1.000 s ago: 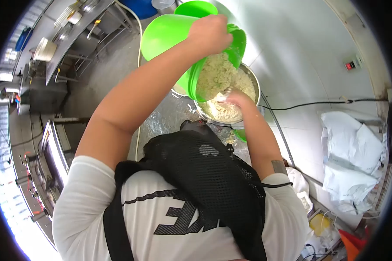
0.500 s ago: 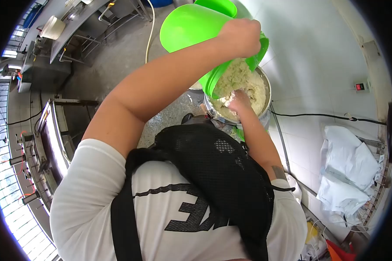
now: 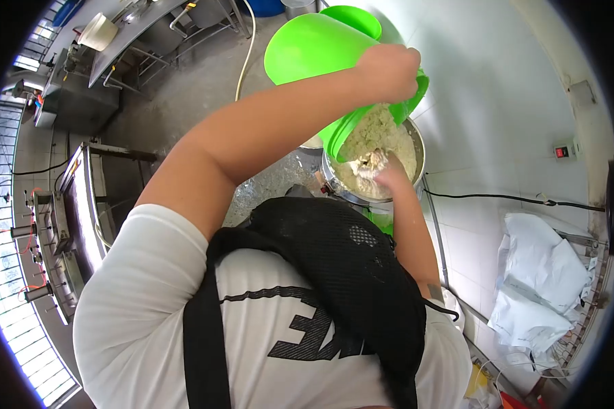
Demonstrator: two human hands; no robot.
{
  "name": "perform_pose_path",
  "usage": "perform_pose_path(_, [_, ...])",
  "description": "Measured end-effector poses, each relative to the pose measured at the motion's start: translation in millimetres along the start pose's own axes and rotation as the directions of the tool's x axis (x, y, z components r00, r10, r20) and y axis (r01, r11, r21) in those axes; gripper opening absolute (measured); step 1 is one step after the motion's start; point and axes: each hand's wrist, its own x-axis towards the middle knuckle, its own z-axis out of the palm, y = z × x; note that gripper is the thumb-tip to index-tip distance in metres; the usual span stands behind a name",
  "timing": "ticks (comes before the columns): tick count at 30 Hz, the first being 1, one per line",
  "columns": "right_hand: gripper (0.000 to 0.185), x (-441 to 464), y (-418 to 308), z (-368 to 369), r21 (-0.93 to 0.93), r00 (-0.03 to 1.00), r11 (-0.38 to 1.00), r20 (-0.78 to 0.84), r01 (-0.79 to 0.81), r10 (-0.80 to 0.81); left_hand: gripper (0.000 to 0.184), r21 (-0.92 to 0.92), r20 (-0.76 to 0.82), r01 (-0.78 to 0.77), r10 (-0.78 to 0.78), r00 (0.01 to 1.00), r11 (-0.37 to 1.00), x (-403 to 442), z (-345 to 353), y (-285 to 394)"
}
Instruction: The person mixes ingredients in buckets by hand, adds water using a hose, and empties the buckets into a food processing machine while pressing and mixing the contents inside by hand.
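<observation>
My left hand [image 3: 391, 73] grips the rim side of a bright green bucket [image 3: 314, 48], which is tipped over with its mouth facing down and to the right. A pale, crumbly, dough-like mass [image 3: 374, 129] fills the bucket's mouth. Below it stands a round metal pot [image 3: 421, 153], holding more of the same pale stuff. Over the pot, close under the bucket's mouth, my right hand [image 3: 390, 174] touches the crumbly mass. Its fingers are coated and partly hidden by it, so their closure is unclear.
A white wall with a black cable [image 3: 498, 199] and a red switch [image 3: 561, 152] runs along the right. White sacks [image 3: 535, 279] lie at the lower right. To the left are a metal machine [image 3: 82, 204] and a steel table with a white bucket [image 3: 97, 32]. A pale hose [image 3: 245, 54] crosses the floor.
My right hand has shifted slightly down and right within the pot, and more of its coated fingers show. The bucket stays tipped in my left hand; the whole view has shifted slightly.
</observation>
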Motion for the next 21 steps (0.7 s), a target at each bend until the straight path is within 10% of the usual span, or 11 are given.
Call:
perform_pose_path(4, [0.066,-31,-18,-9,0.037,0.962,0.967,0.125,-0.251,0.245,0.032,-0.004,0.074,-0.003,0.004,0.997,1.000,11,2,10])
perform_pose_path(13, [0.072,58,39,93,-0.158,0.963,0.987,-0.260,0.031,-0.071,0.030,0.023,0.117,-0.045,0.042,0.992,0.999,15,9,20])
perform_pose_path(16, [0.069,57,26,83,-0.019,0.979,0.996,-0.187,-0.091,0.086,0.030,0.041,0.127,-0.037,0.032,0.991,0.998,13,10,22])
perform_pose_path(18, [0.065,65,35,82,-0.083,0.969,0.979,0.148,-0.184,0.195,0.031,0.047,0.114,-0.046,0.041,0.993,0.998,10,10,25])
perform_pose_path(21, [0.063,77,53,80,-0.224,0.922,0.973,0.363,-0.056,0.137,0.032,0.016,0.115,-0.027,0.025,0.993,0.999,5,6,28])
